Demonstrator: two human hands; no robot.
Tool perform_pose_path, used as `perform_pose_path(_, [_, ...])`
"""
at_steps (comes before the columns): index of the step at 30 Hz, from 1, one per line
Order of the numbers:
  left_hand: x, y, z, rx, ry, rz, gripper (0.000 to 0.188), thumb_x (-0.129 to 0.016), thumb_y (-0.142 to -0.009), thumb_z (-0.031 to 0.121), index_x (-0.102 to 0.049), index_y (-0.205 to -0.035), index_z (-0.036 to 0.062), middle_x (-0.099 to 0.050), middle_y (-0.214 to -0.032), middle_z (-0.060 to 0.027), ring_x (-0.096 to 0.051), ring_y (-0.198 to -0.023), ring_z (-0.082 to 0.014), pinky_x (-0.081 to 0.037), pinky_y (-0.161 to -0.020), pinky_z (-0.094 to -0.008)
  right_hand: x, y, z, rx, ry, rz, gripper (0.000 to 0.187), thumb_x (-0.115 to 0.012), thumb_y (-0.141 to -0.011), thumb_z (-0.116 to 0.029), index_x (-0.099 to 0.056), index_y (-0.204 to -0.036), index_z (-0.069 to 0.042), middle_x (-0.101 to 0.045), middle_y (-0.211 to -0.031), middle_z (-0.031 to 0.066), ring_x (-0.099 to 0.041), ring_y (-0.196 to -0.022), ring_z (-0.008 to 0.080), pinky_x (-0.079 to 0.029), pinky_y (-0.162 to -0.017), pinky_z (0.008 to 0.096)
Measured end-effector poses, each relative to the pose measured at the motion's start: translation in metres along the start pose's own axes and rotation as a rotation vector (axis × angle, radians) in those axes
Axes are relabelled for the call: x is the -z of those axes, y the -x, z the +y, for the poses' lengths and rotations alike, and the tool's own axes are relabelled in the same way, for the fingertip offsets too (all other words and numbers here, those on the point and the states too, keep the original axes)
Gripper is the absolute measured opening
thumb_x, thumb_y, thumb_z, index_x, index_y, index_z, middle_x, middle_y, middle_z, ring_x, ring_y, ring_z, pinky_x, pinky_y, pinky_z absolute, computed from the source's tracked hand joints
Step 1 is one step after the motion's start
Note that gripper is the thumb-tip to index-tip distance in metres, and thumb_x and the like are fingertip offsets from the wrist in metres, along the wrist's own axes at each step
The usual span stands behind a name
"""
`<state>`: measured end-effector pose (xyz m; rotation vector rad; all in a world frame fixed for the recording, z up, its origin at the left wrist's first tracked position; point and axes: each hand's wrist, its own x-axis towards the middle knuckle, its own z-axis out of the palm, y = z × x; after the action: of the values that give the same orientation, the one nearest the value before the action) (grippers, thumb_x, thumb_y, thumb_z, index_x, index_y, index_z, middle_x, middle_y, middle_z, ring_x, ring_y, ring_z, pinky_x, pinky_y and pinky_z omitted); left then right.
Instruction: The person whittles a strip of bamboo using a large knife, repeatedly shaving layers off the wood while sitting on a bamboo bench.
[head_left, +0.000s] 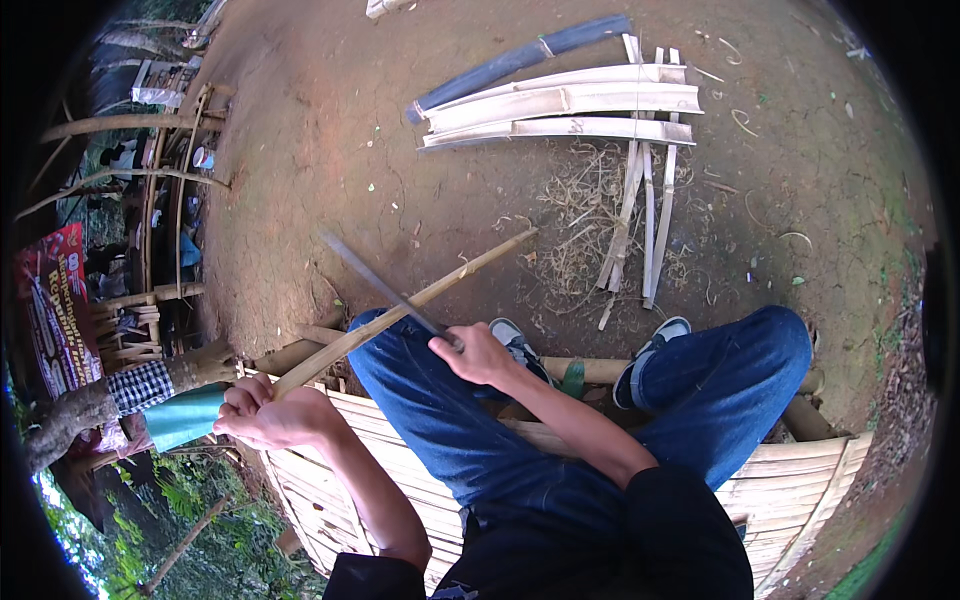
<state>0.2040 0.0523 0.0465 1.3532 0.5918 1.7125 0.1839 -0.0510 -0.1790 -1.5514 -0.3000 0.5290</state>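
Note:
My left hand (pixel 283 417) is closed around the near end of a long bamboo strip (pixel 447 283), which slants up and to the right across my knee. In my right hand (pixel 474 356) is the handle of a long-bladed knife (pixel 368 273), gripped in a fist. The blade points up and to the left and crosses the strip over my left thigh. A small curl of shaving (pixel 462 268) sits on the strip toward its far end. Blur softens the blade's tip.
Split bamboo halves (pixel 575 100) and a dark bamboo pole (pixel 530 62) lie ahead on the dirt. Narrow strips (pixel 660 220) and a heap of shavings (pixel 585 205) are near my feet. I sit on a slatted bamboo bench (pixel 775 480). A wooden frame (pixel 150 200) stands at left.

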Motion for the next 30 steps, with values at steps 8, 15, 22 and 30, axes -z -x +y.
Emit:
perform_pose_path(8, [0.002,0.011,0.008,-0.004,0.086,-0.099,0.035,-0.032,-0.101,0.033,-0.029,-0.073,0.0110,-0.021,-0.063,0.0011,-0.023,-0.054,-0.0113,-0.022,-0.050,-0.0253,0.009,-0.004,0.082,-0.163,0.060,0.207,0.053,-0.053,-0.085,-0.050,-0.066,-0.075,0.000,-0.061,-0.066,0.0240,-0.063,-0.068,0.0401,-0.050,-0.062,0.0453])
perform_pose_path(15, [0.020,0.005,-0.001,-0.036,0.043,-0.087,0.036,-0.031,-0.101,0.034,-0.030,-0.073,0.0103,-0.021,-0.062,0.0015,-0.023,-0.053,-0.0110,-0.022,-0.049,-0.0248,0.027,-0.006,0.041,-0.321,0.167,0.053,0.058,-0.052,-0.086,-0.052,-0.066,-0.079,0.004,-0.062,-0.065,0.0245,-0.064,-0.067,0.0384,-0.049,-0.061,0.0430])
perform_pose_path(22, [0.010,0.014,0.014,-0.004,0.078,-0.057,0.037,-0.035,-0.100,0.027,-0.024,-0.068,0.0122,-0.022,-0.062,0.0005,-0.022,-0.055,-0.0123,-0.021,-0.052,-0.0268,0.010,-0.009,0.014,0.375,0.226,-0.083,0.044,-0.059,-0.082,-0.045,-0.066,-0.082,-0.001,-0.061,-0.067,0.0221,-0.061,-0.069,0.0413,-0.049,-0.060,0.0444])
perform_pose_path(30, [0.036,0.008,0.013,0.022,0.119,-0.076,0.038,-0.032,-0.101,0.032,-0.021,-0.070,0.0134,-0.019,-0.064,0.0018,-0.020,-0.055,-0.0119,-0.021,-0.052,-0.0266,0.057,0.001,0.101,-0.543,0.432,0.099,0.071,-0.045,-0.082,-0.064,-0.068,-0.088,0.003,-0.063,-0.087,0.0287,-0.062,-0.093,0.0398,-0.050,-0.080,0.0458])
